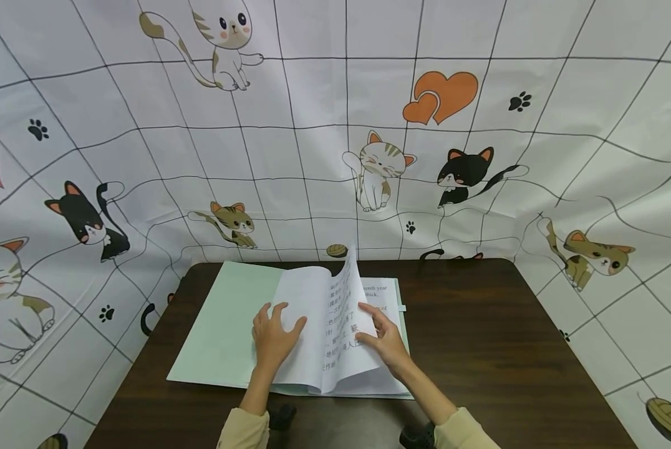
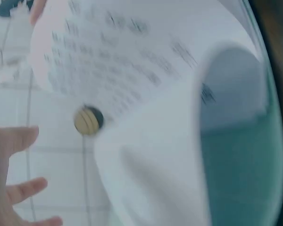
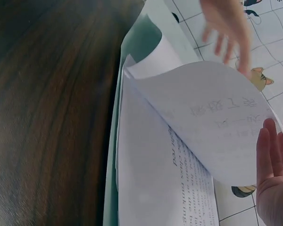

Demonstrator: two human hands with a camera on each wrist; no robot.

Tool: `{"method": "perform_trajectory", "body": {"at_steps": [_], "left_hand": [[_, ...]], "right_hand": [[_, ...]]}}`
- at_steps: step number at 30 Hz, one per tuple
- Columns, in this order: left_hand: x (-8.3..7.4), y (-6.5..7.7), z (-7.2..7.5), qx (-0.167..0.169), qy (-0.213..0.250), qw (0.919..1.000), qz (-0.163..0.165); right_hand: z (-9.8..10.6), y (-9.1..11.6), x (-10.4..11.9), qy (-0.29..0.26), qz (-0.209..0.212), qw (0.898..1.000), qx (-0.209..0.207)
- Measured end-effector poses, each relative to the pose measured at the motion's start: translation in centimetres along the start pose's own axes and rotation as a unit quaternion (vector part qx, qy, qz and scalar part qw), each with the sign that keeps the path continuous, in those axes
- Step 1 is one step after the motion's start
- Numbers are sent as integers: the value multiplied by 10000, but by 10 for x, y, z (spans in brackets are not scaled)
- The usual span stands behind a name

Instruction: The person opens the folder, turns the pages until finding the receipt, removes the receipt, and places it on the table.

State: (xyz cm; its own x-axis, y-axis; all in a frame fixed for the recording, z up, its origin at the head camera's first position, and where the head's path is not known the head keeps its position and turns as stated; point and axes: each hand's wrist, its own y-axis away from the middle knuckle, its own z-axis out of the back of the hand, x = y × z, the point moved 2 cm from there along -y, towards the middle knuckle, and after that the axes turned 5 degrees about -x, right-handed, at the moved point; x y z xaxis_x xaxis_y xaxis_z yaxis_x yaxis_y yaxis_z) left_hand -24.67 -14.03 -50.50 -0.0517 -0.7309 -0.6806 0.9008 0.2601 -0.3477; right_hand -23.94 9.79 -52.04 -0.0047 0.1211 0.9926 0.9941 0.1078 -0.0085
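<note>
A pale green folder (image 1: 223,330) lies opened flat on the table, with white sheets in it. My right hand (image 1: 388,343) pinches the right edge of a raised page (image 1: 343,333) printed with Chinese characters; its fingers (image 3: 273,150) lie along the page in the right wrist view. Below that curved page, a sheet with English text (image 1: 377,288) shows at the right. My left hand (image 1: 274,340) is over the left-hand pages (image 1: 302,293), fingers spread and holding nothing. In the left wrist view, turned paper (image 2: 151,165) bends beside the left hand (image 2: 4,174).
The dark wooden table (image 1: 481,337) extends to the right of the folder. A white grid-patterned cloth (image 1: 313,93) with printed cats and hearts hangs behind and on both sides. A small tab (image 1: 402,308) sticks out at the folder's right edge.
</note>
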Motion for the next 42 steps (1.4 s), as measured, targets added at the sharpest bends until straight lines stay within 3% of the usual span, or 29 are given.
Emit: {"method": "perform_trajectory", "body": {"at_steps": [5,10,14,22,31,38,42], "left_hand": [[-32,-3,-7,379,464,9977,-332],[-54,-5,-14,709,865,9922,-543],[-68,-11,-18,1027,1162,9866,-497],[-83,-18,-28,2073,1391,9680,-242],[-84,-17,-37,2251,1459,9615,-599],[-86,-19,-37,2005,1475,9666,-605],[-88,-19,-34,1756,1484,9723,-415]], "right_hand": [[-6,6,-1,-43,62,9999,-71],[-12,12,-3,-30,90,9999,79],[-15,15,-4,-104,58,9997,192],[-20,22,-7,60,94,9997,211],[-27,25,-11,188,51,9994,271],[-32,27,-10,109,297,9988,364],[-34,28,-10,127,277,9990,338]]}}
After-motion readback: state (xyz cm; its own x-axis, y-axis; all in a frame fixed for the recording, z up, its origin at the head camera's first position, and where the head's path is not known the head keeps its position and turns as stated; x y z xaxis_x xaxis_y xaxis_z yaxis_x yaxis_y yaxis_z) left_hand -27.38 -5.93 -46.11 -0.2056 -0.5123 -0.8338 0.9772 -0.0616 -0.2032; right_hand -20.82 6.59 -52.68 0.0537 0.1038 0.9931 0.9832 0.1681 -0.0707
